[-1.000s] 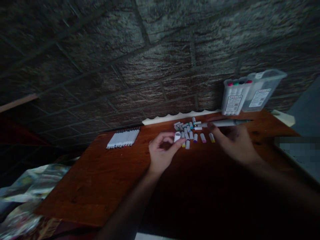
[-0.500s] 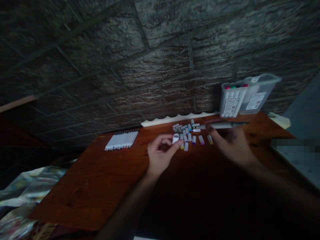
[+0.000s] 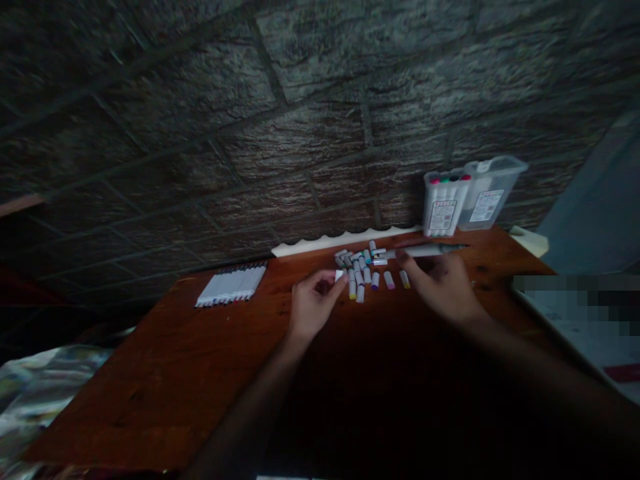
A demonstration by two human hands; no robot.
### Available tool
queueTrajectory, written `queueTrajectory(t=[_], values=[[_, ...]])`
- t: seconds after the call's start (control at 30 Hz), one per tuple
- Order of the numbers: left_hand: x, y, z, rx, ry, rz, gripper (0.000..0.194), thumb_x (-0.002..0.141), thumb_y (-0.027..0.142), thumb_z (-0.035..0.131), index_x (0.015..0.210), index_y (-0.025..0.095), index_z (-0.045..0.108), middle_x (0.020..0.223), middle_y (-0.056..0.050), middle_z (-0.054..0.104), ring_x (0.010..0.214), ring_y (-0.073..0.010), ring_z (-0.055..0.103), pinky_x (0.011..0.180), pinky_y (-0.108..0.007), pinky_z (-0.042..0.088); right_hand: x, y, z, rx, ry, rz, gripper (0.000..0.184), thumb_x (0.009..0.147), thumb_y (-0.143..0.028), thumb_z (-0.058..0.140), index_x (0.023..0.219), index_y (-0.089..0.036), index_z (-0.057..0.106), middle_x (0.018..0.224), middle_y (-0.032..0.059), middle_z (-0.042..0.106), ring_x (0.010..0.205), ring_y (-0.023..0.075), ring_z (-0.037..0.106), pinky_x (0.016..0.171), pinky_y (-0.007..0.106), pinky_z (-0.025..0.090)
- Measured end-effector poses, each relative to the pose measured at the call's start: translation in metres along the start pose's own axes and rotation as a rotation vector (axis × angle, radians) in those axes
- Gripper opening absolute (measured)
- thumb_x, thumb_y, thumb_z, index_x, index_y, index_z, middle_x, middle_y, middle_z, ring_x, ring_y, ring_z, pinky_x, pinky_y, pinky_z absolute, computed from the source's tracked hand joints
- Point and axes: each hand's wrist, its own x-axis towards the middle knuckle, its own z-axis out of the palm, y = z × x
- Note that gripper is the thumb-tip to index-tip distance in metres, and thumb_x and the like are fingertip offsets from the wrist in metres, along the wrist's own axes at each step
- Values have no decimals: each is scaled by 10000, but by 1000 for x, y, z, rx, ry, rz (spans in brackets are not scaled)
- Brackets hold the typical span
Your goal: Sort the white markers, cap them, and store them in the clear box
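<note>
My left hand (image 3: 314,301) pinches a white marker cap (image 3: 340,275) between thumb and fingers, just left of a loose pile of marker caps (image 3: 361,264). These caps are pale with coloured ends, among them yellow, purple, pink and teal. My right hand (image 3: 444,280) grips an uncapped marker (image 3: 427,251), held nearly level with its dark tip pointing right. The marker's left end reaches the right side of the pile. Below it, a cap with a yellow end (image 3: 405,279) lies close to my right thumb.
A row of white markers (image 3: 233,284) lies at the left on the wooden table (image 3: 165,373). Against the brick wall stand a clear case holding several markers (image 3: 443,207) and another clear case (image 3: 487,197). A white wavy-edged strip (image 3: 325,243) runs along the wall.
The view has shifted, so most things sit further left. My left hand has turned the cap, whose open end no longer faces me. The right hand keeps its hold on the marker.
</note>
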Motion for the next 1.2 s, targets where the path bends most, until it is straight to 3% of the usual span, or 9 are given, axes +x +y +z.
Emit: queueTrajectory(t=[0.13, 0.3, 0.73, 0.93, 1.2], values=[[2, -13, 2, 89, -123, -82, 250, 807, 433, 665, 871, 202, 736, 843, -30, 749, 725, -162, 678, 691, -271, 521, 2, 2, 0, 0, -10, 20, 304, 898, -418, 554, 900, -163, 720, 748, 54, 715, 657, 172, 657, 600, 278, 506], [4, -13, 2, 164, -96, -126, 275, 783, 463, 676, 886, 215, 734, 881, -27, 756, 780, -183, 699, 735, -292, 531, 6, 8, 0, -26, 16, 52, 332, 872, -472, 567, 771, -181, 692, 587, 22, 634, 615, 175, 622, 569, 277, 482], [3, -16, 0, 306, -140, -149, 322, 805, 528, 631, 903, 241, 739, 945, -21, 761, 882, -203, 702, 815, -298, 525, 17, 25, -3, 20, 42, 164, 474, 863, -598, 505, 687, -167, 598, 556, -17, 483, 507, 104, 413, 481, 243, 310], [2, -18, 1, 328, -182, -178, 336, 810, 548, 621, 918, 249, 728, 972, -21, 757, 910, -202, 699, 788, -288, 523, 16, 21, -2, 22, 11, 173, 450, 843, -578, 554, 659, -169, 592, 541, -23, 457, 501, 100, 399, 470, 246, 278], [5, -13, -1, 335, -132, -137, 398, 837, 549, 587, 1031, 218, 691, 942, -44, 756, 845, -199, 706, 768, -294, 523, 15, 23, -1, 9, 16, 157, 456, 845, -579, 553, 643, -171, 576, 541, -23, 465, 502, 98, 402, 473, 248, 275]])
